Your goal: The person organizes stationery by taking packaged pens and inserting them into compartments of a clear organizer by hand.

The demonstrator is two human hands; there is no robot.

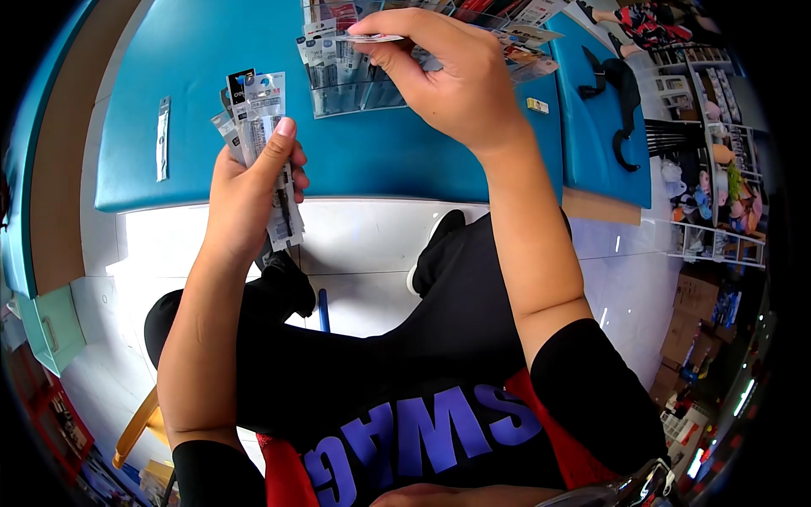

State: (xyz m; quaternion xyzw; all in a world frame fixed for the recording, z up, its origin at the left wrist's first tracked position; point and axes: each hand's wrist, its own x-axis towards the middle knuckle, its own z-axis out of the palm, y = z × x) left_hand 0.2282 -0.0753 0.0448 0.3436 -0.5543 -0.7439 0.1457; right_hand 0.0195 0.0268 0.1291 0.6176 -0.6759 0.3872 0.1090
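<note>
My left hand [249, 186] is closed around a fanned bundle of slim clear pen packets [263, 97]. Dark, pen-like sticks show through the plastic, and printed header tabs stick up above my thumb. Up at the top of the head view, my right hand [465, 80] pinches one flat packet [374, 38] between thumb and fingers, seen almost edge-on. That hand is over a clear acrylic display rack [359, 106] filled with similar packets. Part of the rack is hidden behind my right hand.
A single slim packet [163, 139] lies on the blue tabletop [186, 84]. To the right of the rack is a small yellow-and-white box [537, 106]. A black strap-like object [623, 101] rests on the adjoining blue surface. Crowded shelves [718, 152] stand farther right.
</note>
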